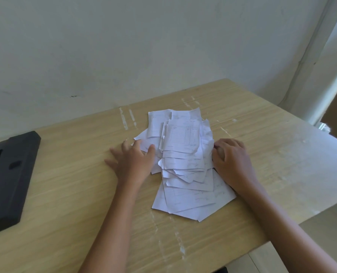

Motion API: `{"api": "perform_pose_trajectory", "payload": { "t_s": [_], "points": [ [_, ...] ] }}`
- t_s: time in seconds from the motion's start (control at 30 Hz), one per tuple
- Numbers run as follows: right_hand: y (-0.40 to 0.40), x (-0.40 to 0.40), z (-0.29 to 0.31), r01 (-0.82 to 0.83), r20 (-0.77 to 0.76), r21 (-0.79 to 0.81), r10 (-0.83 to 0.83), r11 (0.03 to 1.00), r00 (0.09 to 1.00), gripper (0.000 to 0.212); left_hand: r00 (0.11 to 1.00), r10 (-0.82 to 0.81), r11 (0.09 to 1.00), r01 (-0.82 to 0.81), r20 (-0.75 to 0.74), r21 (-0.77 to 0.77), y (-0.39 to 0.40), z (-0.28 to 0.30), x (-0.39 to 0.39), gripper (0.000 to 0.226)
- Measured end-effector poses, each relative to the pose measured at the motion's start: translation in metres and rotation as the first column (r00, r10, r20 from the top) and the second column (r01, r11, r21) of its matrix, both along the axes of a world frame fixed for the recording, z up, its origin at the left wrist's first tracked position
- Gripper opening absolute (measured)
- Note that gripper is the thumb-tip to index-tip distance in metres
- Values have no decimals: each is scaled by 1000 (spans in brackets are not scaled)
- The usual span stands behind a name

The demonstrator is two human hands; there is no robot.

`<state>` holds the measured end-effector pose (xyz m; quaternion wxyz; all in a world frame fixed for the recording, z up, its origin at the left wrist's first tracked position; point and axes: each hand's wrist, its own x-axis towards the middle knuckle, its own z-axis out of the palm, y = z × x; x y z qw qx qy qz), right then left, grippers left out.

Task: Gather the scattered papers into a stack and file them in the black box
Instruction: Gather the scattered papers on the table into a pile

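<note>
A loose heap of white papers (183,164) with faint printed forms lies in the middle of the wooden table (75,194), sheets overlapping at odd angles. My left hand (133,161) rests flat against the heap's left side, fingers spread, thumb and fingertips touching the outer sheets. Against the right side presses my right hand (232,162), fingers curled onto the edges of the papers. Neither hand lifts any sheet. The black box (8,174) lies at the table's far left, partly cut off by the frame, with a recessed opening on top.
A pale wall (124,46) runs along the table's back edge. The table's right edge (321,209) drops off to a light floor. Strips of whitish tape residue mark the tabletop near the papers.
</note>
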<state>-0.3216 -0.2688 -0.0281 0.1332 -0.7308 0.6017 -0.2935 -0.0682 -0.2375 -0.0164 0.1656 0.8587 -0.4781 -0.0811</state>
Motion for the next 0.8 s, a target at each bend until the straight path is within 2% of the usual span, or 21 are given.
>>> {"api": "perform_pose_trajectory", "payload": {
  "t_s": [0.1, 0.2, 0.33, 0.53, 0.67, 0.8],
  "points": [
    [0, -1, 2, 16, 21, 6, -16, 1000, 1000, 28, 997, 12, 1000, -13, 73, 17, -2, -4, -9, 64],
    [-2, 1, 3, 50, 7, 41, -50, 998, 999, 39, 995, 87, 995, -89, 43, 41, -10, -1, -10, 81],
    [-3, 1, 4, 59, -139, 72, -49, 996, 989, 50, 1000, 21, 997, -22, 11, 72, -24, 2, -6, 66],
    [0, 5, 7, 72, -205, 80, -54, 994, 977, 44, 994, -101, 985, 93, 49, 149, -26, 0, -6, 55],
    [0, 5, 12, 71, -145, 120, -53, 990, 988, 45, 995, -94, 996, 94, -41, -2, -24, -3, 17, 60],
    [0, 4, 13, 62, -107, 137, -47, 989, 993, 42, 999, -39, 999, 39, -4, -39, -22, -7, 17, 68]
  ]
}}
